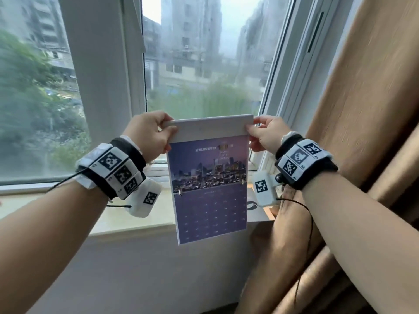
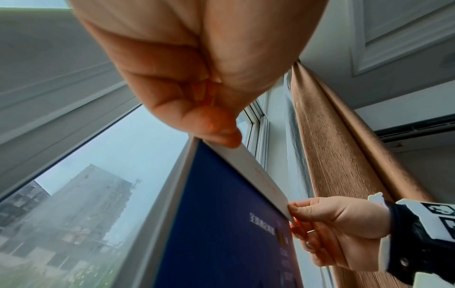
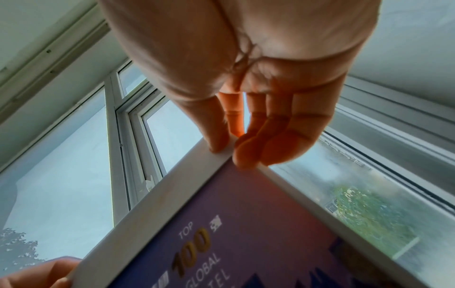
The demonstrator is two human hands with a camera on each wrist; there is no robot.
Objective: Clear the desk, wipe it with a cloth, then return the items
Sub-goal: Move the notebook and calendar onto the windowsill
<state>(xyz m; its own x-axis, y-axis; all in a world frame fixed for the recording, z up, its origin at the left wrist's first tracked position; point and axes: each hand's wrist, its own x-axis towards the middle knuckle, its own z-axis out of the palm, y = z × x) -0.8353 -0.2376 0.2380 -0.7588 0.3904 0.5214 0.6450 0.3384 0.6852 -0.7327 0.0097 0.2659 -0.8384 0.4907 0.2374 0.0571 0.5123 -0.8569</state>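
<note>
Head view: left hand and right hand fingers pinching calendar top corners.

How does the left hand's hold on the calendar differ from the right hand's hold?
The left hand grips the top left corner of the calendar with fingers curled over the white top strip; the right hand pinches the top right corner with thumb and fingertips. The left hand covers more of the strip; the right hand touches only its end. Both hold the calendar hanging upright before the window.
</note>
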